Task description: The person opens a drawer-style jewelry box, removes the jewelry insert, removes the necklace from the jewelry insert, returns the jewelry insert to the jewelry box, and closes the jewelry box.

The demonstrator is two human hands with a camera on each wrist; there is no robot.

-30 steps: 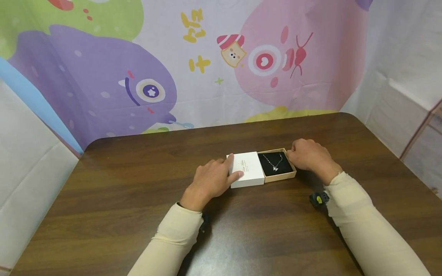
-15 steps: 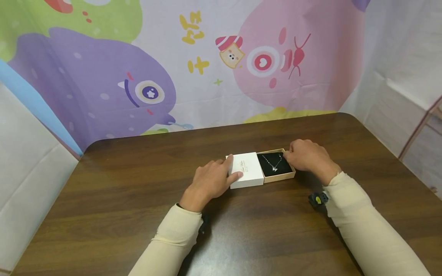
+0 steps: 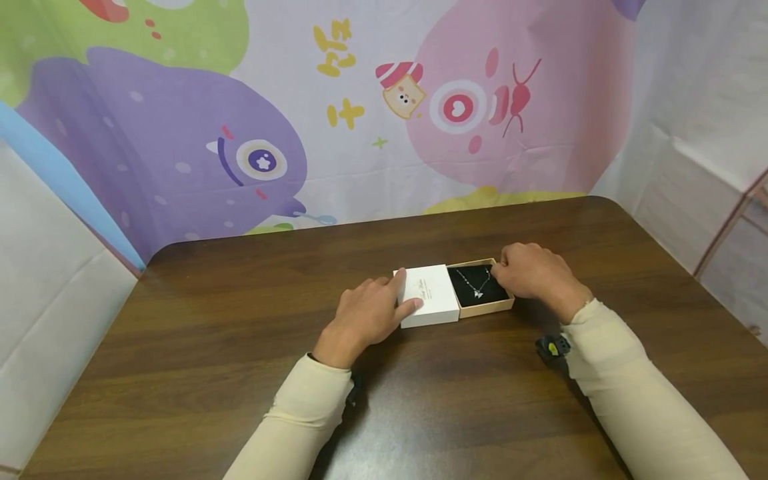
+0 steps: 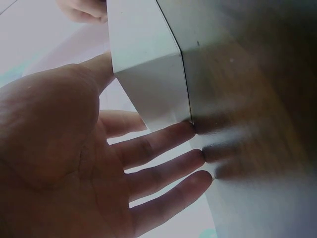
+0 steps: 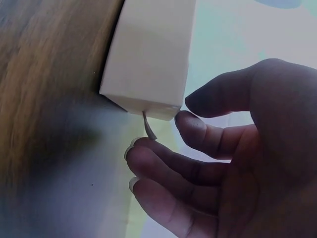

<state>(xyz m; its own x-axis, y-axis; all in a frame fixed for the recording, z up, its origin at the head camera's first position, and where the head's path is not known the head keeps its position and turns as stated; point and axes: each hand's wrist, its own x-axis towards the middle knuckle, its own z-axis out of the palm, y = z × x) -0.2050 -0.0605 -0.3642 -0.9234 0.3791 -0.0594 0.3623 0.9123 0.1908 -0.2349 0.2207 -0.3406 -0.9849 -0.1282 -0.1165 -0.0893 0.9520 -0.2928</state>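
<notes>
A white jewelry box lid sleeve (image 3: 429, 293) with printed lettering lies on the table. From its right side a tan inner tray (image 3: 487, 309) is slid out, with a black pad (image 3: 465, 280) bearing a silver necklace (image 3: 478, 291) with a small pendant. My left hand (image 3: 367, 310) rests on the sleeve's left end, thumb and index finger on top; the left wrist view shows the other fingers extended, their tips at the table. At the tray's outer end, my right hand (image 3: 536, 270) pinches the rim between thumb and index finger. Below them a short ribbon tab (image 5: 149, 126) hangs.
The brown wooden table (image 3: 240, 313) has rounded far corners. Behind it hangs a cartoon-printed cloth (image 3: 360, 167), with pale cloth walls (image 3: 690, 167) at the sides. Dark wrist devices (image 3: 553, 347) sit at the sleeve cuffs.
My right thumb has shifted slightly left, over the rim onto the edge of the black pad. The left hand and the box stay in place.
</notes>
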